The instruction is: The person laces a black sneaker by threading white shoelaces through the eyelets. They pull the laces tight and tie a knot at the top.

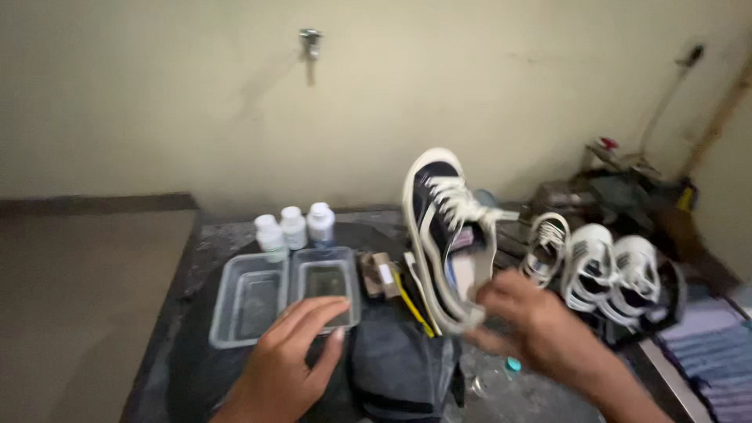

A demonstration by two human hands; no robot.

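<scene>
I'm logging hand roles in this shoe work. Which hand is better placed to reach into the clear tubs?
Probably the left. The left hand lies open with its fingertips at the near rim of the right clear tub, while the right hand grips the heel of the dark sneaker.

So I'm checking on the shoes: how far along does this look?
Laid out: two clear plastic trays, three white bottles. In hand: right hand holds the dark canvas sneaker with white laces upright by its heel; left hand rests at the nearer tray. Left: the white-laced sneakers beside it lie untouched.
</scene>
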